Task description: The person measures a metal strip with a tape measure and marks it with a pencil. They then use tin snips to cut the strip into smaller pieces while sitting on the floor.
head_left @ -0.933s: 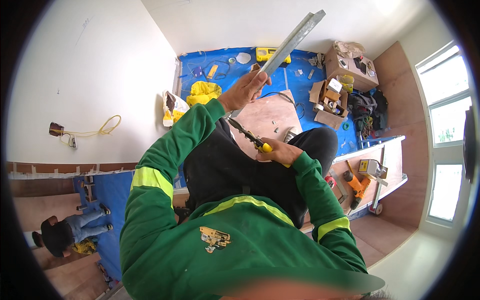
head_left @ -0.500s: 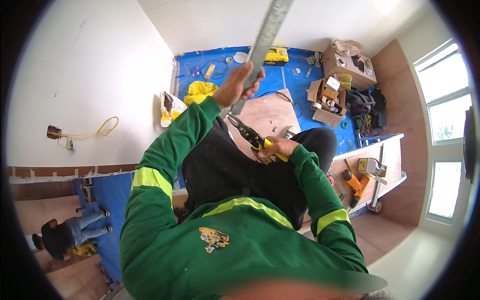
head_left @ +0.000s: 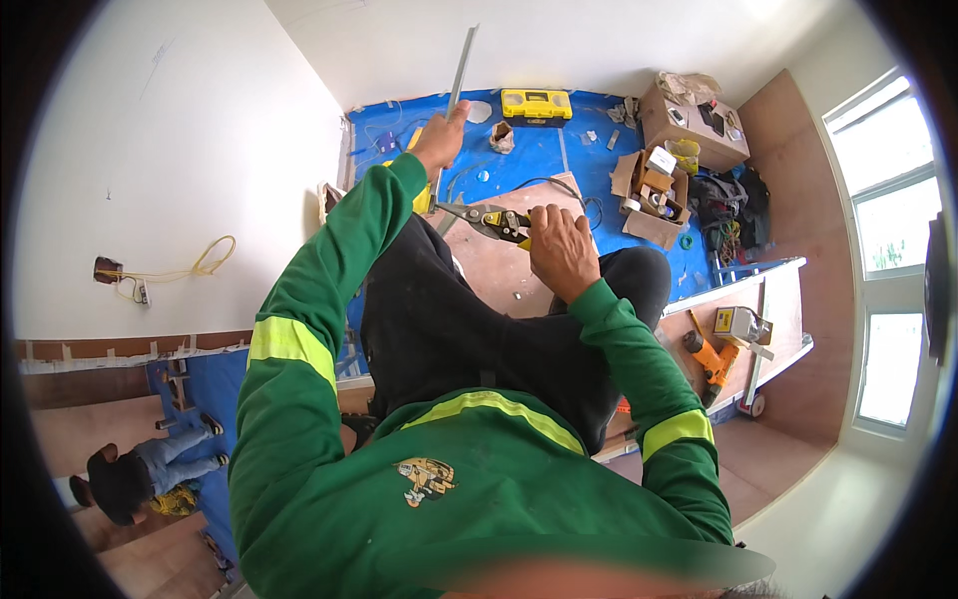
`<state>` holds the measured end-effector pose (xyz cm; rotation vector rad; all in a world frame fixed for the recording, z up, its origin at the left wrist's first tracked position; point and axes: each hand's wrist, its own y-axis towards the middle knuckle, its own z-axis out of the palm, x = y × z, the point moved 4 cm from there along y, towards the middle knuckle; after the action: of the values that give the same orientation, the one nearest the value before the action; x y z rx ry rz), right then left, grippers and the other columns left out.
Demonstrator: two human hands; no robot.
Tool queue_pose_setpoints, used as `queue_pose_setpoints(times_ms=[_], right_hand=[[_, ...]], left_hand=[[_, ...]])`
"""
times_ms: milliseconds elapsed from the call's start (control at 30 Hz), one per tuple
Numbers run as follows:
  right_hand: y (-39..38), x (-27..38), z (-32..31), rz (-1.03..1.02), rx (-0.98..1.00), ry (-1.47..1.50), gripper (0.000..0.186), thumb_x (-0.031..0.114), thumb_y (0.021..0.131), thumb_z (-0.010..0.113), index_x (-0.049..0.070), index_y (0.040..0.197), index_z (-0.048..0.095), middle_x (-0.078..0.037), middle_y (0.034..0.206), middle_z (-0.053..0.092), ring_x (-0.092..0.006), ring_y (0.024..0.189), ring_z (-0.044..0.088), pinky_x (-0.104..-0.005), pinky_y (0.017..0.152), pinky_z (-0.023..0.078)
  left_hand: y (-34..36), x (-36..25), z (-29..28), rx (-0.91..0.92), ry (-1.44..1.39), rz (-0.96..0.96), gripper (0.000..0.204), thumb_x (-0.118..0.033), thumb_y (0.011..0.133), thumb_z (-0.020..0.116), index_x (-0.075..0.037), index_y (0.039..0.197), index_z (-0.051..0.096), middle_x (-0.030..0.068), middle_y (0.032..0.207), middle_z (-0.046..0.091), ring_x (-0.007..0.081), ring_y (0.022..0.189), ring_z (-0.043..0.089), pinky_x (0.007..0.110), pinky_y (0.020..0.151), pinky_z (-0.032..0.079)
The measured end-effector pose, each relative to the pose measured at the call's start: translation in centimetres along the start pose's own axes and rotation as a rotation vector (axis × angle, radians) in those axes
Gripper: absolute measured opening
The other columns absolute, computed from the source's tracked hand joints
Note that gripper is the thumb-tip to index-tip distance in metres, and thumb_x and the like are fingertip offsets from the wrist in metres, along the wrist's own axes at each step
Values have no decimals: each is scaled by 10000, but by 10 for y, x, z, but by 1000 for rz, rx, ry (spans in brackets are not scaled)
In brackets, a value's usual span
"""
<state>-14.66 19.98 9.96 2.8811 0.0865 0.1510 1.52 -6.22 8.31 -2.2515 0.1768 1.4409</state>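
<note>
My left hand (head_left: 439, 142) is closed around a long, thin metal strip (head_left: 463, 68), which stands tilted with its upper end pointing away toward the wall. In my right hand (head_left: 565, 250), palm down, is a pair of tin snips (head_left: 487, 219) with black and yellow handles. The snips point left, and their jaws are at the lower part of the strip, below my left hand. Whether the blades have closed on the metal cannot be made out. Beneath the tool lies a plywood board (head_left: 504, 275) with small scraps on it.
Blue sheeting (head_left: 544, 150) covers the floor. A yellow toolbox (head_left: 537, 106) stands by the far wall, with an open cardboard box (head_left: 633, 232) to its right. An orange cordless drill (head_left: 711, 367) rests on a bench at my right. Another person (head_left: 122, 481) is at lower left.
The strip has turned from its broad face to nearly edge-on and tipped away from me. My right hand has moved forward, gone palm down, and swung the snips' jaws leftward to the strip.
</note>
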Motion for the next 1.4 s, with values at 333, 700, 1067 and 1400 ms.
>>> queue_pose_setpoints(times_ms=[333,700,1067,1400], right_hand=[[-38,-12,23,144,1210,1291,289,221,1030,712,10,1208,629,-62,898,667,-214,766,672,-420,757,535],[-53,5,-32,289,902,1664,503,236,977,723,8,1414,625,-88,1153,727,-231,1097,698,-377,975,516],[-44,38,-45,302,962,1912,449,252,1036,714,40,1412,593,-109,1210,702,-214,1139,695,-395,1004,537],[-43,66,-20,395,748,2045,241,222,1043,726,33,1167,643,-76,961,683,-212,870,705,-380,797,561]], left_hand=[[-80,-41,20,404,-550,298,764,-831,1070,383,-81,1090,527,-13,883,448,44,596,384,237,504,349],[-98,-93,-18,141,-863,500,919,-859,1035,416,-9,1360,541,-22,874,503,66,613,455,270,557,433],[-121,-125,-37,9,-955,724,939,-964,933,397,-102,1242,605,-34,812,497,70,547,387,270,523,367],[-126,-126,-30,-249,-1068,805,812,-917,1014,328,-140,1094,548,-13,815,501,117,579,434,291,539,408]])
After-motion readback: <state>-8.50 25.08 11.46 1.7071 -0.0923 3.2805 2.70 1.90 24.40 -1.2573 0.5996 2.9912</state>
